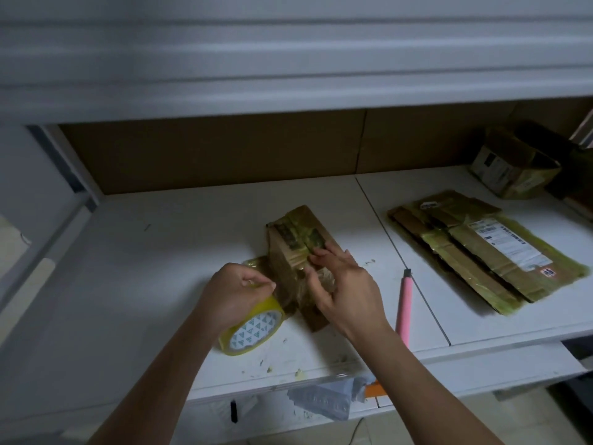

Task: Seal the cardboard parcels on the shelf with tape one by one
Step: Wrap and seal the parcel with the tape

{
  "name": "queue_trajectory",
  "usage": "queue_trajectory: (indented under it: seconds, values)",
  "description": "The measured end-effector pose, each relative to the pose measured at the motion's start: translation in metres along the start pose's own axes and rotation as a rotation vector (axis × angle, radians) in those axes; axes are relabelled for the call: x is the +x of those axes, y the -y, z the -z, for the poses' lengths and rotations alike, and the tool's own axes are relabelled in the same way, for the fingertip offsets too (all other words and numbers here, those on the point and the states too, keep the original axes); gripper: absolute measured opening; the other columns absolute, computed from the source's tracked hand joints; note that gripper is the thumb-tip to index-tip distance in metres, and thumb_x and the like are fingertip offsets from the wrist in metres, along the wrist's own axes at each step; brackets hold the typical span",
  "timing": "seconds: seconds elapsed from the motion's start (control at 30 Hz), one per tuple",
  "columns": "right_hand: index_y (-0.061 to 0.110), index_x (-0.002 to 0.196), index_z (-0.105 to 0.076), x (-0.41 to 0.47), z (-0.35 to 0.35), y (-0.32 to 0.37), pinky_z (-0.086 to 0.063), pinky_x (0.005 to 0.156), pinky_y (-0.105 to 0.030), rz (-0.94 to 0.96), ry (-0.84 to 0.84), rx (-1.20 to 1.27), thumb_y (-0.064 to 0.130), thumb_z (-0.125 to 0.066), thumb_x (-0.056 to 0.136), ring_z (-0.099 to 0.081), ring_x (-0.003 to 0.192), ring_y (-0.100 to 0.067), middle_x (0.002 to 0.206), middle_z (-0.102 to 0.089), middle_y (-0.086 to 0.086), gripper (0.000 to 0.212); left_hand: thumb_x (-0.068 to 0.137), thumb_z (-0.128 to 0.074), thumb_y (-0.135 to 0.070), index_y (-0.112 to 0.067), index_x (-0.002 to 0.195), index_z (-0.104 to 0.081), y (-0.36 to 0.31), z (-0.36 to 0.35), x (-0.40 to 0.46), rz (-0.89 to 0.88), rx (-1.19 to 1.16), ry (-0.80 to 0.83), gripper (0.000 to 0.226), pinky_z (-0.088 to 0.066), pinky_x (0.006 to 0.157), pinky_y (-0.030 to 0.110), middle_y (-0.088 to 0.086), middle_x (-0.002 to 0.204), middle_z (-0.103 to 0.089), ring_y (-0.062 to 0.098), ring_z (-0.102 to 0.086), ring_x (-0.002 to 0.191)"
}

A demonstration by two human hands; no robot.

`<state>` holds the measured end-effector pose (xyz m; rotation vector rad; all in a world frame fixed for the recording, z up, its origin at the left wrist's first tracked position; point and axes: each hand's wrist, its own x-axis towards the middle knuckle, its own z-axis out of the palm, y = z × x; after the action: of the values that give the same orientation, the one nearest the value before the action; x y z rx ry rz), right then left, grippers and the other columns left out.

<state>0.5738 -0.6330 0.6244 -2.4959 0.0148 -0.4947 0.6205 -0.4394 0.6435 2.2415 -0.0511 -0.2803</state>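
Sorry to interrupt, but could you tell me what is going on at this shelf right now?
A person is taping a small cardboard parcel on the white shelf. The left hand holds the yellow tape roll beside it, while the right hand rests its fingers on the parcel's top. A pink cutter lies to the right, with flattened cardboard further over.

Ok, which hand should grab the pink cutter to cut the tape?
Right. The right hand only presses on the parcel, and the cutter lies just right of it. The left hand is busy gripping the tape roll.
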Motion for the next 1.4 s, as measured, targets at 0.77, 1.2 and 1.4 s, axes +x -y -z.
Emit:
queue_trajectory:
  seconds: [0.77,1.2,1.4]
  values:
    - [0.030,0.119,-0.058,0.004,-0.010,-0.004,-0.056,0.085,-0.037,-0.030,0.018,-0.102,0.065,-0.057,0.083,-0.050,0.130,-0.023,0.146,-0.046,0.009,0.050,0.079,-0.078,-0.041,-0.026,0.080,-0.075,-0.002,0.008,-0.010,0.001,-0.067,0.054,0.015,-0.051,0.061,0.025,0.002,0.084,-0.072,0.018,-0.070,0.075]
    - [0.020,0.115,-0.068,-0.015,0.031,-0.035,-0.041,0.100,-0.019,0.051,-0.278,0.177,0.008,-0.061,0.090,-0.053,0.120,-0.005,0.121,-0.065,0.008,0.029,0.087,-0.072,-0.025,-0.026,0.076,-0.074,0.007,-0.005,-0.017,-0.017,-0.234,-0.039,0.011,-0.049,0.057,0.020,-0.004,0.079,-0.073,0.014,-0.069,0.073]
    - [0.032,0.142,-0.049,-0.036,0.058,-0.111,-0.043,0.082,-0.032,-0.246,0.360,-0.474,0.006,-0.048,0.088,-0.051,0.103,-0.031,0.107,-0.056,-0.012,0.060,0.087,-0.072,-0.029,-0.024,0.079,-0.073,0.008,-0.009,-0.015,0.013,-0.255,-0.074,0.010,-0.049,0.048,0.019,0.000,0.080,-0.071,0.018,-0.069,0.069]
